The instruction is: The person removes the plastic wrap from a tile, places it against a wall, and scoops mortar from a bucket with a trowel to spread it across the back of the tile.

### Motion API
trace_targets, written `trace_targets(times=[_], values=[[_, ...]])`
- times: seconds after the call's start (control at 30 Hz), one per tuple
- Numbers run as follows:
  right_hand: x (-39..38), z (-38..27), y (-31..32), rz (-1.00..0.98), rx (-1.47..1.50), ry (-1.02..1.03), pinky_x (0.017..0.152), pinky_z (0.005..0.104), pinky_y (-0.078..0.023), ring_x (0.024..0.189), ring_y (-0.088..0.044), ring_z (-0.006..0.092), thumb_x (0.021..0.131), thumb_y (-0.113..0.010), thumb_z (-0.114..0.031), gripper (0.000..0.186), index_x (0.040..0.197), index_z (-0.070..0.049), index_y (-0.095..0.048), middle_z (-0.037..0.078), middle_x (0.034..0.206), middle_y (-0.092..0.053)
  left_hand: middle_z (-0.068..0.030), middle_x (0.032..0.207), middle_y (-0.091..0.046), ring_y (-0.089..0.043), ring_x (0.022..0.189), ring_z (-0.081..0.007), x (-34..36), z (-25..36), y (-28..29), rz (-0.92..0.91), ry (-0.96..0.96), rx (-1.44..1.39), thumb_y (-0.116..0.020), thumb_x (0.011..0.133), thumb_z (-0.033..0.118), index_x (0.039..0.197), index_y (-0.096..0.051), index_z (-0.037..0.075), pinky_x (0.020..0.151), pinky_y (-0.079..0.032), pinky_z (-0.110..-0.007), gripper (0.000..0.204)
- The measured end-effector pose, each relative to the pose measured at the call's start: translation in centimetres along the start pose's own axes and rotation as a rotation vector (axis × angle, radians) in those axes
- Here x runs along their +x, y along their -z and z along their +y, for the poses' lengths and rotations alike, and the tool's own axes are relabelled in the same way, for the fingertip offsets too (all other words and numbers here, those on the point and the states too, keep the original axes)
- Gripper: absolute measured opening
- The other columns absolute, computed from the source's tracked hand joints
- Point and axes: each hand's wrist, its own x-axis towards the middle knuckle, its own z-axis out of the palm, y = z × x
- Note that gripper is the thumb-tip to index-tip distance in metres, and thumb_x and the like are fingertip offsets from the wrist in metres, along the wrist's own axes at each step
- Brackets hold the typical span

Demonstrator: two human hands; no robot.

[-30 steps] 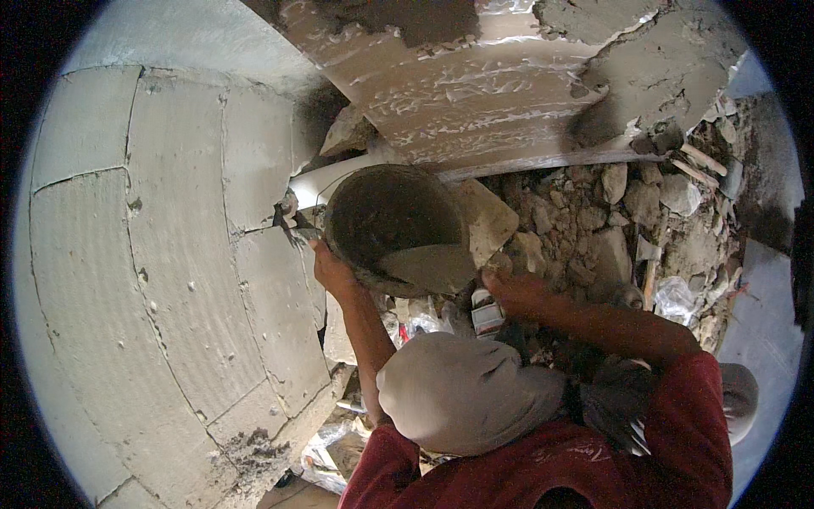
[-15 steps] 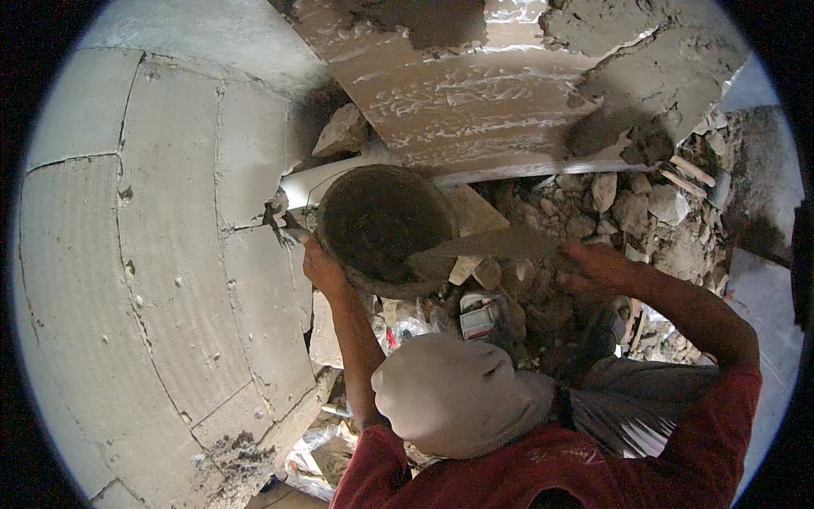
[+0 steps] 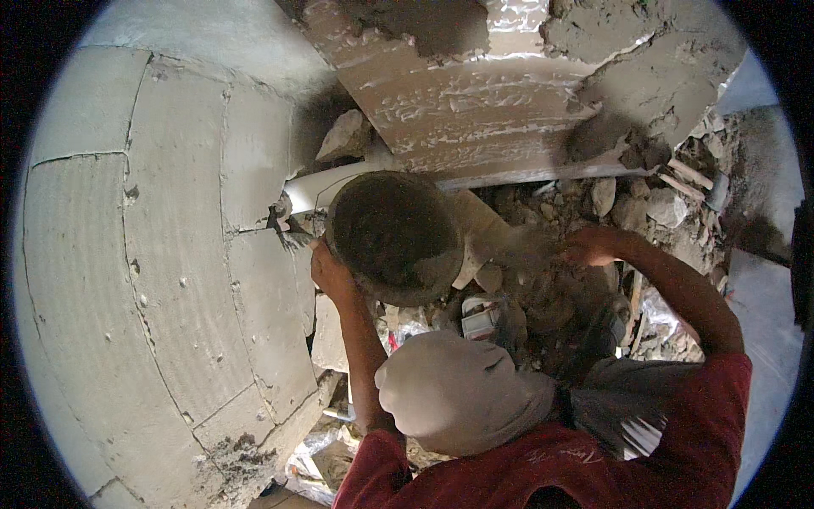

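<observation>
My left hand (image 3: 329,270) is closed on the left side of a round, dark bucket (image 3: 450,263). Wet grey mortar (image 3: 390,229) lies inside it, and the bucket's mouth tips toward me. To the right of the bucket, my right hand (image 3: 592,246) grips a trowel by its handle. The trowel's grey blade (image 3: 524,243) points left toward the bucket and is smeared by motion. Its tip is hard to make out against the rubble.
Grey block wall (image 3: 178,254) stands at left. Ahead is a board (image 3: 475,110) streaked with white and partly covered in mortar (image 3: 661,76). Rubble (image 3: 627,204), a loose stone (image 3: 343,136) and a small white box (image 3: 480,321) lie around. My cloth-covered knee (image 3: 458,394) is below the bucket.
The bucket has shifted slightly right and down with my left hand, tipping more toward me. My right hand has drawn the trowel back, up and away from the bucket's rim.
</observation>
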Motion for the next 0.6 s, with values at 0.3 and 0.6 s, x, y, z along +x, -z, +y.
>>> trace_targets(times=[0.3,0.6], values=[[-1.8,-5.6,4.4,0.693,-0.309,0.031,0.066,0.046,-0.051,0.084,-0.06,0.0365,0.08,-0.057,-0.018,0.037,0.114,-0.009,-0.046,0.018,0.102,-0.054,-0.0123,0.089,-0.062,-0.055,0.08,-0.0188,-1.1,-3.5,-0.4,-0.061,-0.336,0.307,-0.038,0.096,0.035,0.098,-0.061,-0.006,0.074,-0.044,-0.032,0.048],[9.9,-3.7,-1.0,0.622,-0.415,0.163,0.062,0.0458,-0.051,0.071,-0.062,0.0312,0.082,-0.051,-0.017,0.026,0.107,-0.009,-0.049,0.015,0.087,-0.058,-0.0075,0.082,-0.06,-0.05,0.074,-0.015,-3.2,-0.5,-1.7,-0.097,-0.213,0.156,-0.04,0.095,0.037,0.1,-0.063,-0.003,0.069,-0.041,-0.03,0.047]])
